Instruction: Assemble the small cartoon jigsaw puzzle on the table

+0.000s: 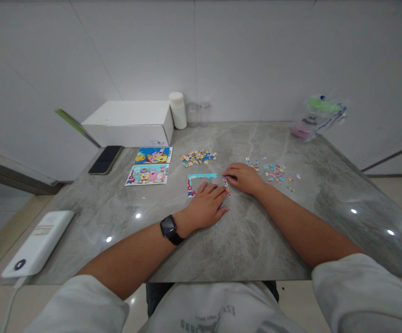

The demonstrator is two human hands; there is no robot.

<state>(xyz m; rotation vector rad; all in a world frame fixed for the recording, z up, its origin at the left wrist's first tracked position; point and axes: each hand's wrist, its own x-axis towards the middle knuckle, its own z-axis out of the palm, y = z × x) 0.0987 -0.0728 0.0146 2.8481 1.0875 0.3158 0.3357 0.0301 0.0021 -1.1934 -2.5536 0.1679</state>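
Observation:
A partly joined jigsaw puzzle, mostly its border, lies on the grey table in front of me. My left hand, a black watch on its wrist, rests flat across the puzzle's lower part with fingers apart, hiding some of it. At the right side my right hand has its fingers pinched on a small puzzle piece by the right border. Loose puzzle pieces in pink and blue are scattered beyond my right hand. Another heap of puzzle pieces lies behind the puzzle.
Two cartoon picture cards lie left of the puzzle, near a phone. Behind stand a white box, a white bottle and two clear glasses. A plastic bag sits back right; a white power bank lies front left.

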